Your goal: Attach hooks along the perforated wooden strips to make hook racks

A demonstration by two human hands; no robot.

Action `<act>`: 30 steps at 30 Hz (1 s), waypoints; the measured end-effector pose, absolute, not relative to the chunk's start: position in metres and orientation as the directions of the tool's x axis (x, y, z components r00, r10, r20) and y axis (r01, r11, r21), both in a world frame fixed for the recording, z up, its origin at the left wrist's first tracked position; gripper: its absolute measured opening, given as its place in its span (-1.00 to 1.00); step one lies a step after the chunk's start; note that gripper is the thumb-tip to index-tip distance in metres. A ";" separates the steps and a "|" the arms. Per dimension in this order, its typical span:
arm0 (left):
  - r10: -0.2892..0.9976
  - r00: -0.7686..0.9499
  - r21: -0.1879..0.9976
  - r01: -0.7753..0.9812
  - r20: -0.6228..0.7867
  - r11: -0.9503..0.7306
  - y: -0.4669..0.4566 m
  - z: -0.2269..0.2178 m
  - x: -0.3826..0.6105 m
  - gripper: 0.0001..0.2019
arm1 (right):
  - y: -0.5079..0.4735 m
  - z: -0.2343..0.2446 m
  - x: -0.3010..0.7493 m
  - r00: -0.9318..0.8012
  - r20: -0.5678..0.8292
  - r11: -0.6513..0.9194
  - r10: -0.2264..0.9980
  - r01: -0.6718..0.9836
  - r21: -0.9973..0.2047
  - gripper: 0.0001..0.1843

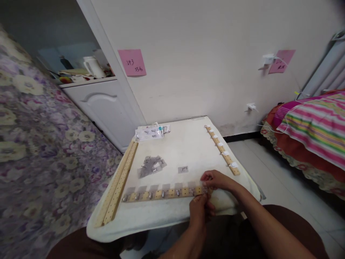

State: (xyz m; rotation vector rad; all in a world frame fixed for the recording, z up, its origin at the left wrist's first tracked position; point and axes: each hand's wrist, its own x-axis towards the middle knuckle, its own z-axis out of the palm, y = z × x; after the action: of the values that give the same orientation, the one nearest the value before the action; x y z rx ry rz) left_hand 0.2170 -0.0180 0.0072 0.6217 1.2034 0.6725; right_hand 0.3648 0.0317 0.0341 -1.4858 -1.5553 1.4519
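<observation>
A thin wooden strip with holes (161, 194) lies along the near edge of a small white-covered table (185, 144); small clear bags with metal pieces hang along it. Both hands meet at its right end. My right hand (215, 180) pinches there from above, fingers closed on a small shiny piece I cannot make out. My left hand (199, 210) comes from below, fingers curled at the same end of the strip.
Two more perforated strips (118, 183) lie along the table's left edge, another with white tags (222, 149) on the right. A pile of clear bags (151, 166), one single bag (183, 169) and packets (150, 132) lie between. Floral bedding left, striped bedding right, wall behind.
</observation>
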 end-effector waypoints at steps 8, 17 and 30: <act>0.737 0.248 0.735 -0.123 -0.629 0.667 -0.019 0.004 0.212 -0.65 | 0.038 0.026 0.369 -0.088 -0.097 -0.034 0.991 0.547 -0.836 -0.79; 0.688 0.441 0.759 -0.023 -0.576 0.650 -0.027 0.003 0.194 -0.79 | 0.043 0.017 0.365 -0.025 -0.009 0.010 1.000 0.642 -0.767 -0.84; 0.848 0.318 0.887 0.335 -0.424 0.318 -0.048 -0.028 0.063 -0.89 | 0.035 0.052 0.254 -0.221 0.222 0.313 0.950 0.664 -0.679 -0.82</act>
State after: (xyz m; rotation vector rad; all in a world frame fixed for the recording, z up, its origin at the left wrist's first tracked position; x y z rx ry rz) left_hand 0.0635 -0.0477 -0.0283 1.2591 1.2589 0.4929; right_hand 0.2540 0.0346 0.0518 -1.4231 -1.9711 0.6018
